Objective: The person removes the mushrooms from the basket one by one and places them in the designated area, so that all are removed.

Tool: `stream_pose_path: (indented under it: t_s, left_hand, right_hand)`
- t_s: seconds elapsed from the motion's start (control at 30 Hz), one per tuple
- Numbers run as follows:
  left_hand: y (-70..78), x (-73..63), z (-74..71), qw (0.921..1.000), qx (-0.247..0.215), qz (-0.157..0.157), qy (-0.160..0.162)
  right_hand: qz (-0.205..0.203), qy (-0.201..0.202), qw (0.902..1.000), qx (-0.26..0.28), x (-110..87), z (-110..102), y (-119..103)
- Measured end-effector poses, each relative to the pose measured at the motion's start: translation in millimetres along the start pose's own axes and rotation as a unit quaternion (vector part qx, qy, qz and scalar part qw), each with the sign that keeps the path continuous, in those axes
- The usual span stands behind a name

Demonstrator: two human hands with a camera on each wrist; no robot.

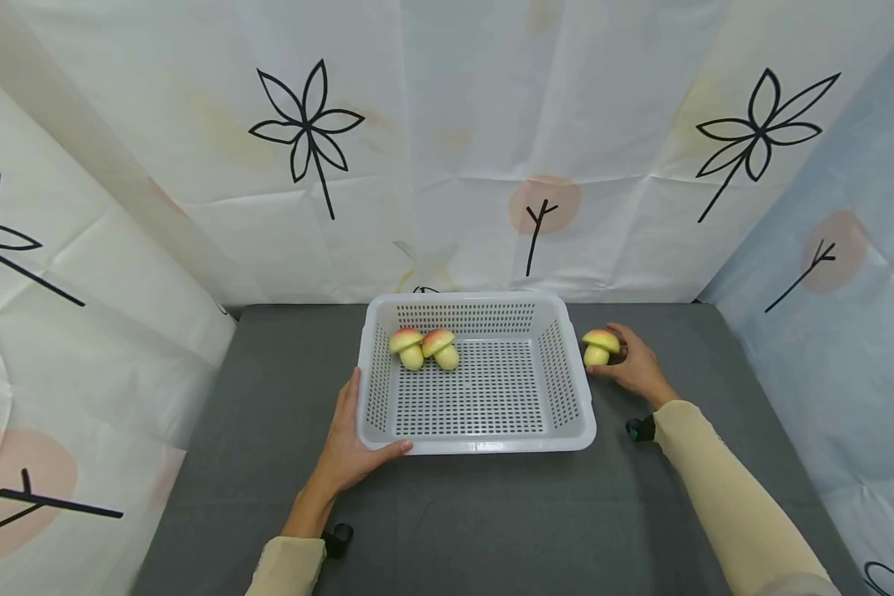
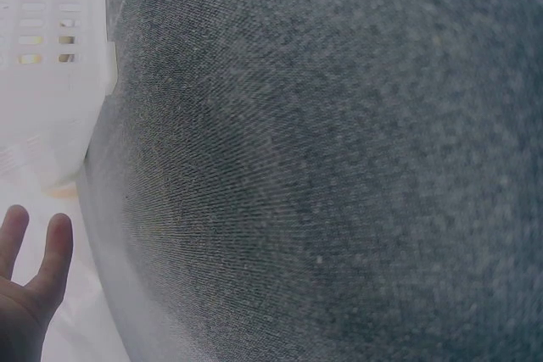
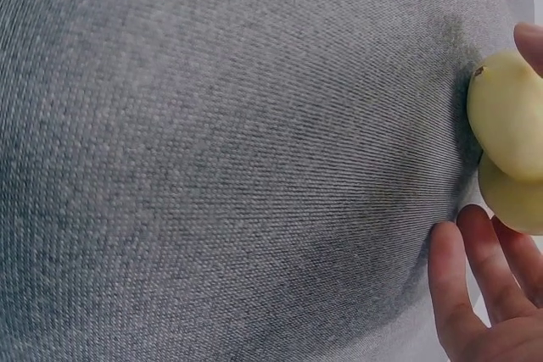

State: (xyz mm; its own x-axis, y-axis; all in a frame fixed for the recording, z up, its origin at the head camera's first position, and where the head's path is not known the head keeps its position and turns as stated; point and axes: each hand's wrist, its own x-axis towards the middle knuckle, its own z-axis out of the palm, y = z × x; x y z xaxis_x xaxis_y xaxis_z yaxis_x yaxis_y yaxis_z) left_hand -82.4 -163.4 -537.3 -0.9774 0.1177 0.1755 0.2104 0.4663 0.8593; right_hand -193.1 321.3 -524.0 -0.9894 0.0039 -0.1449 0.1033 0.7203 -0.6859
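Note:
A white plastic basket (image 1: pixel 484 446) with slotted walls and floor stands on the grey table. My left hand (image 1: pixel 348 454) is at its front left corner, thumb along the front rim and straight fingers against the left side. Only two fingers of this hand show in the left wrist view, below the basket wall (image 2: pixel 51 99). Just right of the basket, my right hand (image 1: pixel 636 366) holds a yellow toy mushroom (image 1: pixel 601 339) with a reddish cap top, between thumb and fingers. In the right wrist view its pale stem (image 3: pixel 509 116) faces the camera, close over the cloth.
Two similar toy mushrooms (image 1: pixel 406 341) (image 1: pixel 441 343) lean side by side at the basket's back left. Grey cloth (image 1: pixel 492 530) covers the table. White patterned curtains (image 1: pixel 447 165) rise behind it and on both sides.

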Motion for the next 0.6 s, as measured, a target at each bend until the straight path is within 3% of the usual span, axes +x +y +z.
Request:
stream_pose_path:
  t_s: [0.6]
  left_hand:
    - [-0.6, 0.2, 0.5, 1.0, -0.004, 0.001, -0.001]
  right_hand:
    - [-0.024, 0.018, 0.9986, -0.045, -3.4, -18.8, -16.5]
